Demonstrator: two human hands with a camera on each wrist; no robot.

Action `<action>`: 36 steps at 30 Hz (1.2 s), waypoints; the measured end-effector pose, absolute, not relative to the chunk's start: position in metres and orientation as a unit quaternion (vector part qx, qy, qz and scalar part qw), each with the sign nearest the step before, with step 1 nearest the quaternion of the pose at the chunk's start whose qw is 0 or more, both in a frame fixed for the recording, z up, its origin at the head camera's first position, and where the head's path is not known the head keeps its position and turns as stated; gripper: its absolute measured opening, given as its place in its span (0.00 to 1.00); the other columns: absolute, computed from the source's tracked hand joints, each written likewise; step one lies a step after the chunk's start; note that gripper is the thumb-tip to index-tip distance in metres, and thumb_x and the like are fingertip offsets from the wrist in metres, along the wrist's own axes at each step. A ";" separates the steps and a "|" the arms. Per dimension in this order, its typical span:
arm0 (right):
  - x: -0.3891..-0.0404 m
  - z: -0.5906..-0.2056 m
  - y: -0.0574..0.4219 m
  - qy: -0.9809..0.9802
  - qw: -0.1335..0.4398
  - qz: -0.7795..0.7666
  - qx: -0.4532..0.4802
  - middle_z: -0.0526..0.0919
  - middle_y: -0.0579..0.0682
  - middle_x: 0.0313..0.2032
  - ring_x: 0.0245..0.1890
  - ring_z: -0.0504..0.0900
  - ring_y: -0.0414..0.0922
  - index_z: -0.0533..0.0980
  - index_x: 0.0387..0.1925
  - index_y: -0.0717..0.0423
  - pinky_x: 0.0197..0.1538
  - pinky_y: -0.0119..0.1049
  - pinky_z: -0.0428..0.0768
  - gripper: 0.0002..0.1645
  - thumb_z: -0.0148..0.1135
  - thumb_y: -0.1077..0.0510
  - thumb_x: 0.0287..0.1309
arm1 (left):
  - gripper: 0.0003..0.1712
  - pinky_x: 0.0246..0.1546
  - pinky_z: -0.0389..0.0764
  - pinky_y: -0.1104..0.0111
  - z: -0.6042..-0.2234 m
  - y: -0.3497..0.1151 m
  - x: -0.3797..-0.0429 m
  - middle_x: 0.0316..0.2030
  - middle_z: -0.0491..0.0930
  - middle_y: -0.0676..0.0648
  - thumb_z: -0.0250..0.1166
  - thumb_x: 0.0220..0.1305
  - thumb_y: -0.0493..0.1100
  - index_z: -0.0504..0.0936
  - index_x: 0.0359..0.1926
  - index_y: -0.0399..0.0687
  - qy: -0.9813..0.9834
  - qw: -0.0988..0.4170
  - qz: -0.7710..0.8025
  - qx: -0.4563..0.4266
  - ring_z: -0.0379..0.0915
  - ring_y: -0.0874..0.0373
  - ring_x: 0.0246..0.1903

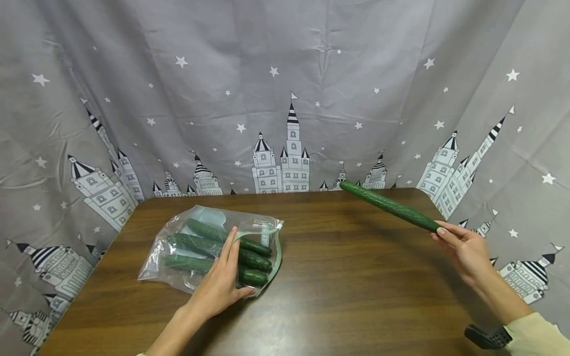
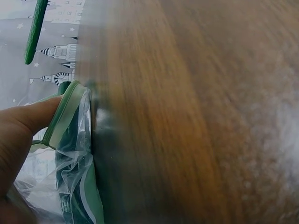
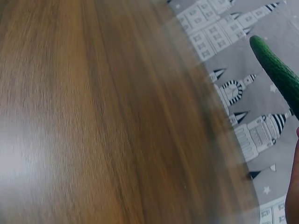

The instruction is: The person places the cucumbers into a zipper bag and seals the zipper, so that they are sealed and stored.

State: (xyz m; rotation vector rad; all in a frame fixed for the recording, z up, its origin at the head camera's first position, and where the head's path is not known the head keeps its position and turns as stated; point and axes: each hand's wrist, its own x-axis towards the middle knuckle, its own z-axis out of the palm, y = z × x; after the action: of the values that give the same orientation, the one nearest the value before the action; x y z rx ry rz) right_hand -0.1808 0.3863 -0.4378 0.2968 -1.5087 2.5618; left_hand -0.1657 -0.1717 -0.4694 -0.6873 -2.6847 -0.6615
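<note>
A clear zip bag (image 1: 153, 264) with a pale green zip edge lies on its side at the left, its mouth parted toward the right. Three long green cucumbers (image 1: 255, 278) lie side by side inside it. My left hand (image 1: 220, 282) rests on the bag at its mouth, fingers straight and spread from the thumb. In the left wrist view the thumb (image 2: 35, 114) reaches the zip edge, its tip hidden behind the band. Over the table's right side, my right hand (image 1: 463, 249) pinches another cucumber (image 1: 389, 205) by one end, its far end pointing up and left.
The brown wooden table (image 1: 338, 301) has its far edge against a grey curtain (image 1: 347, 74) printed with castles and stars. This curtain also hangs at both sides. A dark strap-like object (image 1: 487, 337) shows by the right sleeve (image 1: 534, 336).
</note>
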 end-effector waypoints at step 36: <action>-0.176 -0.439 0.332 -0.581 -0.018 0.800 0.149 0.87 0.52 0.48 0.43 0.87 0.41 0.85 0.51 0.64 0.50 0.32 0.85 0.20 0.50 0.77 0.72 | 0.78 0.57 0.67 0.27 -0.462 -0.170 -0.167 0.82 0.31 0.44 0.91 0.36 0.47 0.48 0.79 0.33 -0.936 0.128 -0.237 -0.225 0.61 0.29 0.69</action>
State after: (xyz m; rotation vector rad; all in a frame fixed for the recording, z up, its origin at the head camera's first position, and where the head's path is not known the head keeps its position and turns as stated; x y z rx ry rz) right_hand -0.1760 0.3317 -0.4388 0.4747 -1.8467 2.5416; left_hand -0.1674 -0.1698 -0.4622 -0.6536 -2.7235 -0.6884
